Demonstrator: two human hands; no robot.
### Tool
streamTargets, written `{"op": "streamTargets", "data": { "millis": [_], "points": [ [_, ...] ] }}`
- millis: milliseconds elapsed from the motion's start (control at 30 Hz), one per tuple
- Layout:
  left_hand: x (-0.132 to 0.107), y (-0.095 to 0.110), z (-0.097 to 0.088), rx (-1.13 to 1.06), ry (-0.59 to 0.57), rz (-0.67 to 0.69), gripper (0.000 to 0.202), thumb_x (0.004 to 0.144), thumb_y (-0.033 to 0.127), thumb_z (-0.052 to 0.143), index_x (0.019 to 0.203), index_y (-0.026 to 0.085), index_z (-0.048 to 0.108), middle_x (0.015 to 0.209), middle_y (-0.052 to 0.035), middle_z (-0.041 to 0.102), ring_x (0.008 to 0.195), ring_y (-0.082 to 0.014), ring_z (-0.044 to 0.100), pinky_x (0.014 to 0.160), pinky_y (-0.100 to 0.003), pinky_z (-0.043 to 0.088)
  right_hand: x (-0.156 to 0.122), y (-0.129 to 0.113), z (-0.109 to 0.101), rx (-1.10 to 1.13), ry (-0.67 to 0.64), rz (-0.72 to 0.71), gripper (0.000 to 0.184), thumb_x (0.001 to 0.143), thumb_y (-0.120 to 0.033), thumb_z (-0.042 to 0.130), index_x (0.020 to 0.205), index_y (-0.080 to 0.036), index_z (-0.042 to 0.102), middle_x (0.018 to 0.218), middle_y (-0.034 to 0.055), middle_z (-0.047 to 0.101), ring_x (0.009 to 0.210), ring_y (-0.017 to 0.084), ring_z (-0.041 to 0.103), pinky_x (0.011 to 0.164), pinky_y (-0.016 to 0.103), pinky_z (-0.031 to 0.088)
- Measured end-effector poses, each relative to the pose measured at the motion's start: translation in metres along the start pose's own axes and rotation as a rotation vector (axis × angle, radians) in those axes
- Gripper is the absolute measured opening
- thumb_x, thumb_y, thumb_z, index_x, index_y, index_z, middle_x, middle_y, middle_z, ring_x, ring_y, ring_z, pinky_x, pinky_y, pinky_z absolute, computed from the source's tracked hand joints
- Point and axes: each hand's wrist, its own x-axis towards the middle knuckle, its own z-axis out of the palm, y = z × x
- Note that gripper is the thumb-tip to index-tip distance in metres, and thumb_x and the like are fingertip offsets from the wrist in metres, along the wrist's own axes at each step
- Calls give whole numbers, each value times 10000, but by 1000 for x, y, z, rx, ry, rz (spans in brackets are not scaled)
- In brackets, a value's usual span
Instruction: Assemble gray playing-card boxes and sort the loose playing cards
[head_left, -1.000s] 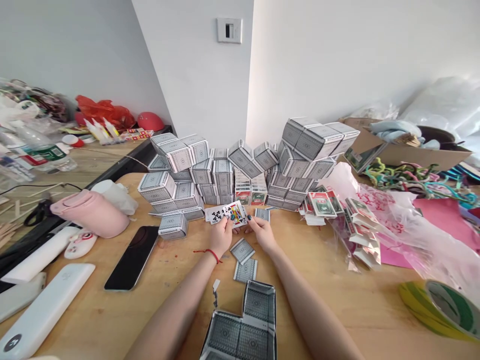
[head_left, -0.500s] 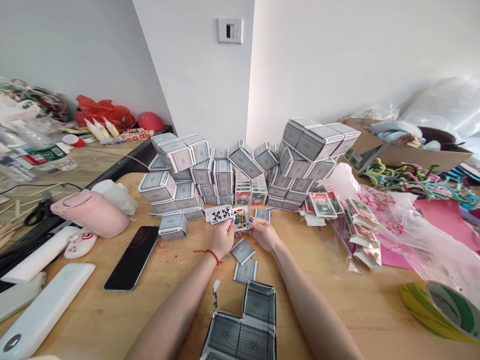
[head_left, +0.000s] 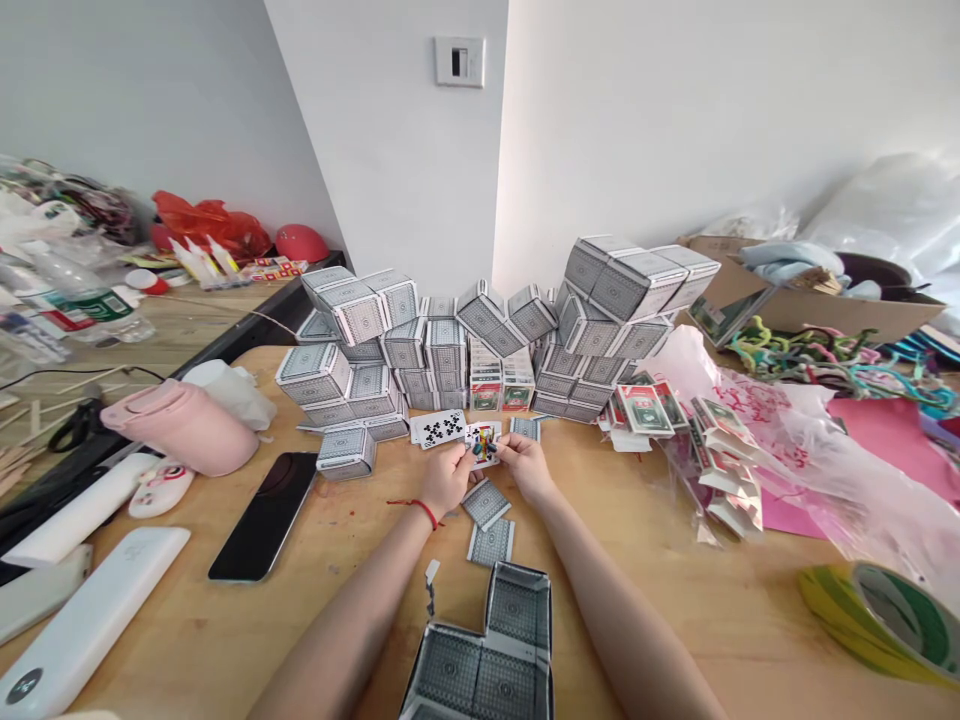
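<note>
My left hand (head_left: 444, 478) and my right hand (head_left: 526, 466) meet over the wooden table (head_left: 675, 590), both pinching a colourful face card (head_left: 482, 443) between them. A black-pip card (head_left: 439, 428) lies face up just left of it on the table. Two face-down cards (head_left: 489, 520) lie below my hands. A folded card-pattern box shape (head_left: 495, 650) sits close to me. Behind the hands rises a pile of grey card boxes (head_left: 480, 330).
A black phone (head_left: 264, 514), a pink bottle (head_left: 180, 425), a white power bank (head_left: 82, 625) and a white case lie at left. Flattened card cartons (head_left: 675, 415) on a plastic bag, pink paper and a green tape roll (head_left: 885, 615) lie at right.
The face card has come away from the black-pip card and moved down and right, now held by both hands. The black-pip card stays on the table.
</note>
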Motion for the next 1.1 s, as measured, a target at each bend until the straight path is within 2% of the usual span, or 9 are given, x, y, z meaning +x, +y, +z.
{"op": "streamTargets", "data": {
  "millis": [167, 267, 400, 667, 833, 933, 1000, 1100],
  "points": [
    [-1, 11, -2, 174, 143, 59, 358, 809, 345, 380, 494, 174, 384, 474, 7, 461, 480, -103, 429, 487, -225, 274, -2, -1, 3, -97, 12, -62, 220, 598, -331, 657, 558, -164, 519, 489, -48, 478, 466, 81, 396, 495, 216, 313],
    [-2, 14, -3, 171, 207, 79, 336, 813, 329, 378, 517, 172, 400, 505, 5, 445, 498, -100, 408, 493, -225, 268, -3, 0, 5, -132, -11, -83, 221, 618, -334, 635, 569, -165, 500, 500, -45, 472, 474, 85, 397, 498, 217, 315],
    [-1, 14, -3, 2, 189, 63, 310, 798, 350, 413, 557, 163, 465, 537, 2, 472, 525, -104, 426, 512, -217, 309, -3, 5, 7, -181, -57, -99, 221, 648, -335, 601, 588, -170, 466, 523, -39, 462, 491, 93, 401, 498, 220, 319],
    [5, 11, -2, -358, 91, -99, 223, 671, 340, 591, 733, 130, 634, 701, -37, 637, 662, -161, 564, 606, -255, 436, -9, 8, 10, -431, -118, -212, 195, 717, -283, 495, 592, -195, 375, 527, -56, 361, 484, 93, 335, 465, 209, 282],
    [7, 11, -1, -599, 31, -201, 264, 636, 296, 625, 840, 129, 632, 830, -63, 662, 775, -193, 600, 666, -296, 488, -11, 10, 14, -491, -117, -240, 60, 706, -235, 460, 670, -191, 440, 599, -27, 466, 533, 117, 428, 512, 225, 356],
    [8, 13, 0, -657, 42, -205, 243, 628, 270, 635, 829, 133, 631, 870, -72, 663, 798, -195, 605, 717, -315, 487, -11, 10, 16, -478, -134, -230, 116, 708, -254, 467, 793, -182, 499, 680, 2, 538, 564, 131, 476, 531, 236, 385],
    [8, 16, 0, -665, 64, -197, 226, 630, 262, 631, 817, 136, 641, 878, -74, 664, 813, -199, 606, 750, -325, 478, -11, 10, 16, -452, -155, -210, 182, 714, -287, 477, 856, -177, 510, 664, 0, 539, 546, 129, 474, 517, 235, 384],
    [8, 20, 1, -726, 105, -212, 210, 623, 262, 633, 786, 131, 650, 842, -73, 672, 820, -209, 609, 786, -345, 465, -11, 9, 15, -481, -155, -207, 172, 725, -339, 483, 729, -169, 510, 558, -25, 470, 489, 109, 418, 477, 220, 346]
  ]
}}
